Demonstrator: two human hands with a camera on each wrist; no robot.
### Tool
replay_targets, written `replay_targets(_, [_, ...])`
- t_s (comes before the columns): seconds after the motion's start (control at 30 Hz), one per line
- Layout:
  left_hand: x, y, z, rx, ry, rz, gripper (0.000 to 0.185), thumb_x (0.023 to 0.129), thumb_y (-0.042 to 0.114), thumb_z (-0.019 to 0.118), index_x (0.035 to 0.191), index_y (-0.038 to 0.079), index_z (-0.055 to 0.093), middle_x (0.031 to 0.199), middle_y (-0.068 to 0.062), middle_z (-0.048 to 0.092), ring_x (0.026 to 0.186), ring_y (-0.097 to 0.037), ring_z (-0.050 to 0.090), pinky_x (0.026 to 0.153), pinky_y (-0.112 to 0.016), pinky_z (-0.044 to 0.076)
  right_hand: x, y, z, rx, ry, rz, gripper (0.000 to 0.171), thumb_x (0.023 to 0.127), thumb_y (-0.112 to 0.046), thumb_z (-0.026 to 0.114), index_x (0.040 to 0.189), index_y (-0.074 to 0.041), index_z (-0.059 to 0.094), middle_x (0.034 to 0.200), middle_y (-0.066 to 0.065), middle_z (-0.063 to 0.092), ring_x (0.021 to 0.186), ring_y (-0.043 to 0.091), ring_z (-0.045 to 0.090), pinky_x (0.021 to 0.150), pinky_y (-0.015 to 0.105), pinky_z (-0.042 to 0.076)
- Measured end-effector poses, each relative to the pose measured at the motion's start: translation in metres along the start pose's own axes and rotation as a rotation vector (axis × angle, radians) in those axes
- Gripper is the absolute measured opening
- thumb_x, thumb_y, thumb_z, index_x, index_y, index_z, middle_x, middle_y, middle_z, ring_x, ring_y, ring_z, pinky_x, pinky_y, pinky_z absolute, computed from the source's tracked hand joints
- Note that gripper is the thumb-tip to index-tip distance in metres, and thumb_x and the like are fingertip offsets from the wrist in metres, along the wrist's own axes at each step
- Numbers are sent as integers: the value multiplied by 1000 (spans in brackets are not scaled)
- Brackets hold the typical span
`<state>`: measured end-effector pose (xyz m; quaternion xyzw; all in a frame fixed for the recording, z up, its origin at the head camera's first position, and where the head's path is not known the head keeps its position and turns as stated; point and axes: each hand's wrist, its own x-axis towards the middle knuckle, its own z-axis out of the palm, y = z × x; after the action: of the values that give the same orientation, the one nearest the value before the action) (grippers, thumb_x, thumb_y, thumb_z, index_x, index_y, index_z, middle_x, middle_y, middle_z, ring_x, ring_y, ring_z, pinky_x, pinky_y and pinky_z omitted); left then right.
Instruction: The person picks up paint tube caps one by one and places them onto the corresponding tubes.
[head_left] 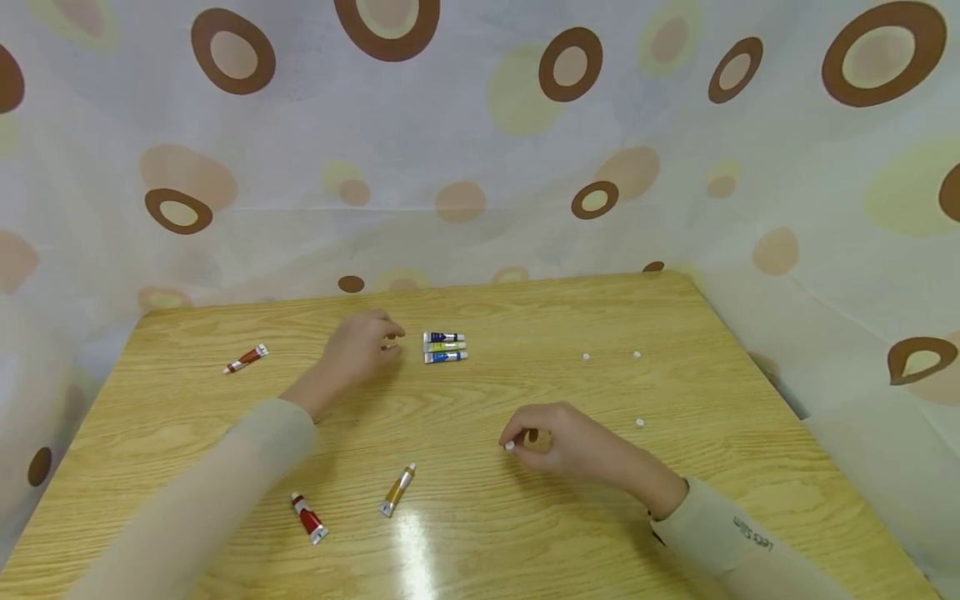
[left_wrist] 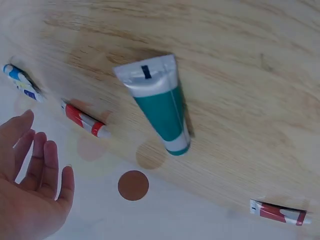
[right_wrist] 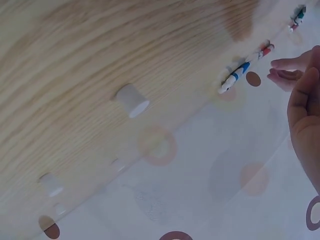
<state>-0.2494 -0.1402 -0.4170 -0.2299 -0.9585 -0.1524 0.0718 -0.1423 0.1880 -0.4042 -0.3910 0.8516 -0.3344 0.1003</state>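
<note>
My hands over the pale wooden table (head_left: 525, 517), small paint tubes scattered about.

My left hand (head_left: 358, 348) hovers with fingers relaxed above a teal plastic tube (left_wrist: 162, 107), beside three stacked tubes (head_left: 444, 347) (dark, yellow-green, blue); my right hand (head_left: 561, 443) pinches a tiny white cap (head_left: 510, 447) between curled fingertips.

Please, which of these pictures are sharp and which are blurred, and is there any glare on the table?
Head view: mostly sharp, with a bright streak of glare on the table beside the gold tube, and wide-angle bending at the edges. Left wrist view: the green tube shows slight motion blur. Right wrist view: soft throughout, so the white cap has fuzzy edges.
</note>
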Motion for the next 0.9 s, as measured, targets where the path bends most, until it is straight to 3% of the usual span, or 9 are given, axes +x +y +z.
replay_targets(0.33, [-9,-19,-5,3,-72,-17,30,90,10,77,119,3,75,107,-12,73,98,-31,70,89,-47,58,-2,4,-5,6,47,-26,13,95,-3,70,104,-12,74,103,3,76,90,1,63,81,24,59])
replay_targets(0.63, [-12,-26,-5,10,-136,-56,30,93,12,75,121,2,74,113,-15,73,103,-33,69,95,-51,56,-3,3,-7,37,63,-14,13,97,-7,69,107,-13,75,105,4,74,90,1,60,79,24,57])
replay_targets(0.9, [-13,-29,-3,-24,-150,-108,24,92,8,74,115,2,77,97,-12,71,81,-23,61,76,-40,55,-3,2,-10,29,113,7,14,97,-9,70,108,-15,76,101,3,75,88,0,60,76,28,56])
